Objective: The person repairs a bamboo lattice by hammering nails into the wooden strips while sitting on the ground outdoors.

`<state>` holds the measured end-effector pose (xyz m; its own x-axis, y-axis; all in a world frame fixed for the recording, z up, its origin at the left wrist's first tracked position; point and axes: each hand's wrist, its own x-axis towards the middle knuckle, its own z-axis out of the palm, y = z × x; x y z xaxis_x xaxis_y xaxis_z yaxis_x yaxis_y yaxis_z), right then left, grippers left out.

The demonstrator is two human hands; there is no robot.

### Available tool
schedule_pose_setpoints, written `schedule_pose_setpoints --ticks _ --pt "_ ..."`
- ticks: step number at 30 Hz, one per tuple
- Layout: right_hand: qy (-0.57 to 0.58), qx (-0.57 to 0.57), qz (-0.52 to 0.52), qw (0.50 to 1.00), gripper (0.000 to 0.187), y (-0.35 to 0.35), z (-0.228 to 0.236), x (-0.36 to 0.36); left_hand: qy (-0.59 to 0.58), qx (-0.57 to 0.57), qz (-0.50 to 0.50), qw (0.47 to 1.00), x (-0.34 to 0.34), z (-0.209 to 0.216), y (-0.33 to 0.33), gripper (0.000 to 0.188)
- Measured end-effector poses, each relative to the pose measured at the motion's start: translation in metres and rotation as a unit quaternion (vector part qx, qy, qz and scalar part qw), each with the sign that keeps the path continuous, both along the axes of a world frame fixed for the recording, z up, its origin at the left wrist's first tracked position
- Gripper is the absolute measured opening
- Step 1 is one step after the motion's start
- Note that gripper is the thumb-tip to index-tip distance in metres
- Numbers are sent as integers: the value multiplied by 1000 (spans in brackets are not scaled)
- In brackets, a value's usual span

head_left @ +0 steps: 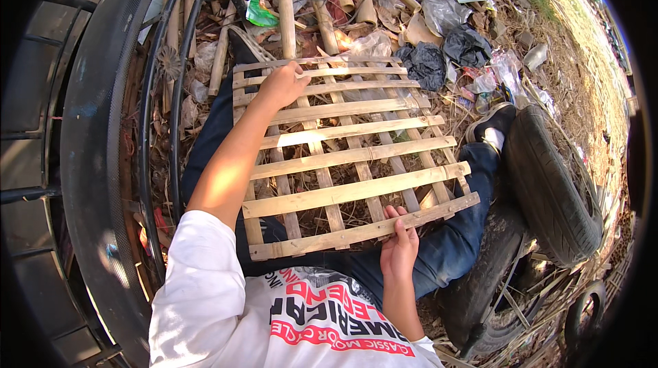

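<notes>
A flat lattice panel of pale bamboo slats (349, 194) lies across my lap, its wide crosswise slats fixed over narrower lengthwise ones. My left hand (281, 85) is closed on the panel's far left part, near the top slats. At the near edge, my right hand (399, 241) grips the lowest slat right of its middle, thumb and fingers around it. Through the gaps between the slats, dry litter on the ground shows. Two bamboo poles (285, 11) run away from the panel's far edge.
Two old tyres (548, 183) lie at my right, beside my shoe (495, 124). Along the left stand black metal tubes (147, 114) and a large black curved rim (89, 128). Beyond the panel are black plastic bags (426, 65), a green wrapper (260, 11) and scattered litter.
</notes>
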<state>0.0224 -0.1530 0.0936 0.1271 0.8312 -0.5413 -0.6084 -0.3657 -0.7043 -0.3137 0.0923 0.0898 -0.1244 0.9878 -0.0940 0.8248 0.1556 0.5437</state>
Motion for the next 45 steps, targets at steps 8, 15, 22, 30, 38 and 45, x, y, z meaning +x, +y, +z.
schedule_pose_setpoints --ticks 8,15,22,30,38,45 --pt "-6 40 -2 999 47 -1 17 -6 182 -11 -39 983 -20 -31 -8 46" --pt "-15 50 3 999 45 -8 23 3 102 -75 4 992 -12 -29 -4 52" --pt "-23 57 0 998 46 -25 33 26 92 99 -10 991 7 -32 -7 53" --pt "-62 155 15 986 46 16 33 74 0 154 64 986 29 23 15 59" --pt "-85 205 61 973 28 61 29 126 -50 221 99 969 41 64 11 59" --pt "-47 213 24 976 25 50 24 99 -94 317 113 937 32 72 -19 51"
